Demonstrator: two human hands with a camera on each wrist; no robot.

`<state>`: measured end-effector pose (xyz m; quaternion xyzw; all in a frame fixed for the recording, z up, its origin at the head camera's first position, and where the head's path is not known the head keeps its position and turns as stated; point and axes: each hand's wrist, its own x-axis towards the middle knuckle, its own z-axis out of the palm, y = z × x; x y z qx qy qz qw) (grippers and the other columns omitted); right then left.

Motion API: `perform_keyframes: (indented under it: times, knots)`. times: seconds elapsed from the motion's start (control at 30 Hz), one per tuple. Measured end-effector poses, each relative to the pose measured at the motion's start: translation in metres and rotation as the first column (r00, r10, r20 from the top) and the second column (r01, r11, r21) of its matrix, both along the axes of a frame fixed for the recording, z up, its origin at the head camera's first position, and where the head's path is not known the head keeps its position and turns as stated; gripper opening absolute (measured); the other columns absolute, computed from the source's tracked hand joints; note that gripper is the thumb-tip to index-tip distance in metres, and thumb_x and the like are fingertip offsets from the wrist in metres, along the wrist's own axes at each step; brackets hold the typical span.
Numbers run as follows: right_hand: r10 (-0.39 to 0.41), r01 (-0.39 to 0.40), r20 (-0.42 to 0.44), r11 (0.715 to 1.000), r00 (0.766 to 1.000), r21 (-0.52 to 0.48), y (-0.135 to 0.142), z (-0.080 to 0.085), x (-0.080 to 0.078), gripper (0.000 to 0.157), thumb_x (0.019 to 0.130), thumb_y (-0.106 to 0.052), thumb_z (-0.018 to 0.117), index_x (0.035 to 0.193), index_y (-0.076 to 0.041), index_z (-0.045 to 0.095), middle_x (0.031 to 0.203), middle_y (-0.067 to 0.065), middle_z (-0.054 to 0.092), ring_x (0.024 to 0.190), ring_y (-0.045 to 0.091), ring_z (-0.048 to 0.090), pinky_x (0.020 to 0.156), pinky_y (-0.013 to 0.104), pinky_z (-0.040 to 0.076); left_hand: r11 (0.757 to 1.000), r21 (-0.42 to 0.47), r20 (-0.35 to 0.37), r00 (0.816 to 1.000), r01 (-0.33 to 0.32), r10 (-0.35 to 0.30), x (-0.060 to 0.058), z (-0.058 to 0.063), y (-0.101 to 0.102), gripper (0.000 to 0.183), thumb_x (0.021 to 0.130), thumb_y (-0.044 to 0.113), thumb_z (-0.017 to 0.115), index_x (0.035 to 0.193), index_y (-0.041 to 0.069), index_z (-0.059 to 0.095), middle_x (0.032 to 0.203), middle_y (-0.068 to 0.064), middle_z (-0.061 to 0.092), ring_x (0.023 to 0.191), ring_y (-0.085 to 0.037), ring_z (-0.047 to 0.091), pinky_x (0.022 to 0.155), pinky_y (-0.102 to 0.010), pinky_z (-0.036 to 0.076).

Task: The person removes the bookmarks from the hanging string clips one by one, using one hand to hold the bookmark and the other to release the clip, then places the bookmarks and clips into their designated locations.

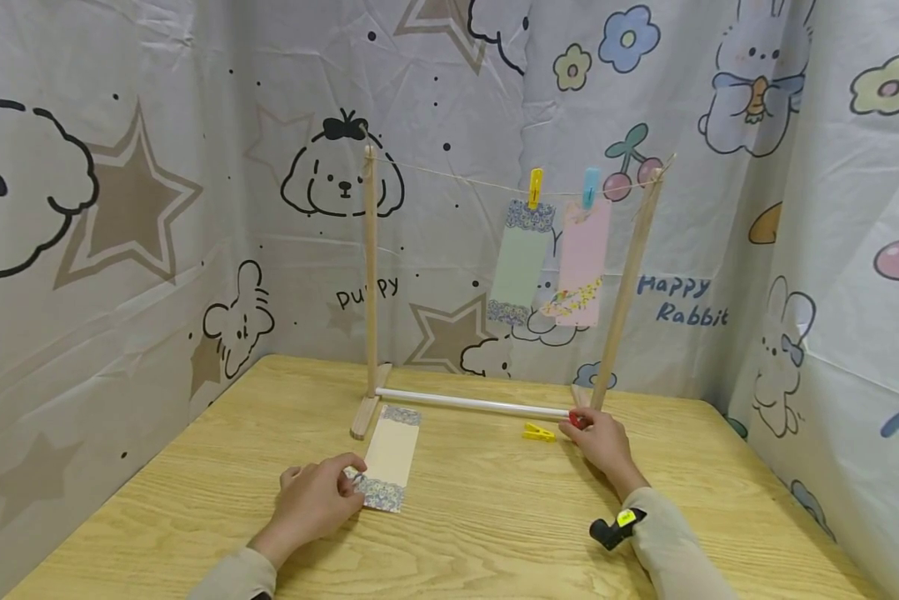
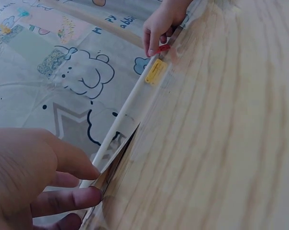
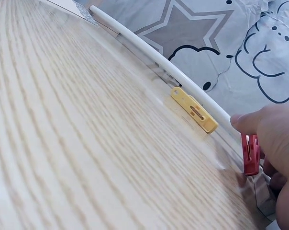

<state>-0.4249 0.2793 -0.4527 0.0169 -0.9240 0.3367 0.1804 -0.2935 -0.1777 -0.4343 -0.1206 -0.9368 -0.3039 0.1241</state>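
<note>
A cream card [image 1: 392, 452] with blue floral bands at both ends lies at the front left of the rack. My left hand [image 1: 317, 498] pinches its lower left edge between thumb and fingers. In the left wrist view the card shows almost edge-on at the fingertips [image 2: 93, 195]. At the right end of the white rod, my right hand [image 1: 602, 442] pinches a red clothespin [image 3: 250, 155]. A yellow clothespin [image 1: 539, 432] lies on the table just left of that hand.
Wooden posts [image 1: 372, 275] carry a string [image 1: 449, 175]. A yellow clothespin [image 1: 535, 188] holds a green card [image 1: 520, 262] there; a blue clothespin [image 1: 590, 188] holds a pink card [image 1: 582, 258]. The white rod [image 1: 479, 405] spans the rack's base. Printed curtains [image 1: 449, 75] surround the table [image 1: 479, 533].
</note>
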Motion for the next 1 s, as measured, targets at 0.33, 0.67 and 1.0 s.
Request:
perform_keyframes:
  times: [0.33,0.67,1.0]
  knots:
    - [0.004,-0.004,0.019,1.000,1.000,0.019,-0.0040,-0.0006,0.0004,0.038,0.091,-0.023,0.080,0.121,-0.002,0.071,0.104,0.014,0.071,0.099,0.033,0.065,0.086,0.053,0.049,0.999,-0.044,-0.011,1.000,-0.015,0.014,0.0013,0.0011,-0.0021,0.032,0.081,0.013,0.080,0.111,0.019,0.072,0.068,0.018,0.056,0.065,-0.004,0.053,0.106,-0.074,0.016]
    - [-0.012,0.010,0.030,0.998,0.999,0.067,-0.0022,0.0019,0.0012,0.039,0.090,-0.024,0.081,0.121,-0.003,0.072,0.101,0.012,0.071,0.098,0.034,0.065,0.084,0.053,0.048,0.998,-0.060,-0.027,0.999,-0.024,0.023,0.0001,0.0025,-0.0002,0.032,0.079,0.014,0.079,0.110,0.019,0.072,0.069,0.018,0.057,0.066,-0.005,0.054,0.105,-0.074,0.017]
    - [-0.009,0.006,0.027,0.997,1.000,0.082,-0.0012,0.0021,0.0027,0.038,0.089,-0.024,0.082,0.119,-0.003,0.072,0.099,0.011,0.071,0.095,0.033,0.065,0.083,0.053,0.049,0.998,-0.057,-0.015,1.000,-0.020,0.019,0.0004,0.0033,0.0013,0.033,0.079,0.013,0.081,0.111,0.018,0.072,0.069,0.017,0.058,0.067,-0.005,0.055,0.106,-0.074,0.017]
